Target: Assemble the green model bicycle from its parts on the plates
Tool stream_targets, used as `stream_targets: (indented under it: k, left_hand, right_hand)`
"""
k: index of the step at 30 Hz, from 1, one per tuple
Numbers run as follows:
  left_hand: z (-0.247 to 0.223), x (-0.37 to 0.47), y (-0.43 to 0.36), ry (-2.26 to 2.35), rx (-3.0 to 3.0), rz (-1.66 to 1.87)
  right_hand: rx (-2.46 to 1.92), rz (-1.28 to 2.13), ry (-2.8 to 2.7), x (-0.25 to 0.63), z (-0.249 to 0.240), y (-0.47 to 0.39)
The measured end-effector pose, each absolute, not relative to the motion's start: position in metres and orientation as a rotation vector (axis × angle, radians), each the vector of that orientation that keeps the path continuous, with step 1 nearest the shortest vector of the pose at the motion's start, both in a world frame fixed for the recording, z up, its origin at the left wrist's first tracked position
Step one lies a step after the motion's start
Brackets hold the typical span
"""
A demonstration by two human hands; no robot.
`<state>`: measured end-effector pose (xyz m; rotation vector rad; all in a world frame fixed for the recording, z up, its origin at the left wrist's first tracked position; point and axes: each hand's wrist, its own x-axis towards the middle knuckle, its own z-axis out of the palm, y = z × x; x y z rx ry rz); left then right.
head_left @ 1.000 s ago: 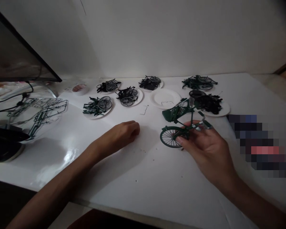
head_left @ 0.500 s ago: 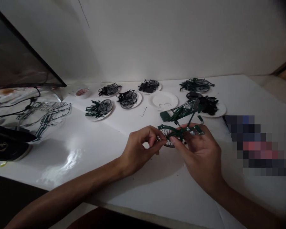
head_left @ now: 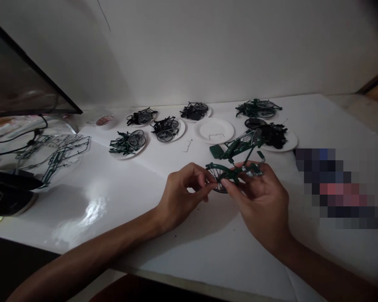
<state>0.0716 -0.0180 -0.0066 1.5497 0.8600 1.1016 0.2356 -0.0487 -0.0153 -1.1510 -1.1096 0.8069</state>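
Observation:
A dark green model bicycle (head_left: pixel 246 156) is held tilted just above the table, its frame and seat towards the back. My right hand (head_left: pixel 266 201) grips it around the handlebar end, with the thumb pressed near the spoked front wheel (head_left: pixel 218 174). My left hand (head_left: pixel 184 195) is closed in a pinch at the left side of that wheel, by its hub. Its fingertips hide whatever small part lies between them. A green mudguard (head_left: pixel 224 167) curves over the top of the wheel.
Behind the hands stand paper plates with bicycle parts, among them a green set (head_left: pixel 129 142) and a black set (head_left: pixel 166 128). A bare white plate (head_left: pixel 201 133) and a bent thin wire (head_left: pixel 187 146) lie nearer. Plastic sprues (head_left: pixel 61 155) and a monitor (head_left: pixel 25 79) are at left.
The view has shifted slightly, so everything sits a little further left and up. Both hands keep the same hold on the model bicycle.

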Motion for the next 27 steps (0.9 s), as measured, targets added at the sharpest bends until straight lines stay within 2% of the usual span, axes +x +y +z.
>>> stream_targets:
  k: [7,13,18,27]
  left_hand:
    - [-0.004,0.070,-0.017,0.920,1.529,1.091]
    - [-0.010,0.066,-0.015,0.824,2.219,1.274]
    - [-0.012,0.060,-0.009,0.611,2.584,1.269]
    - [-0.008,0.064,-0.008,0.657,2.610,1.291]
  right_hand:
    - [-1.149,0.700,-1.140,0.231,-0.016,-0.050]
    - [-1.127,0.893,-1.018,0.236,-0.016,-0.048]
    - [-1.188,0.974,-1.012,0.239,-0.010,-0.047]
    - [-1.154,1.097,-1.004,0.241,-0.005,-0.047]
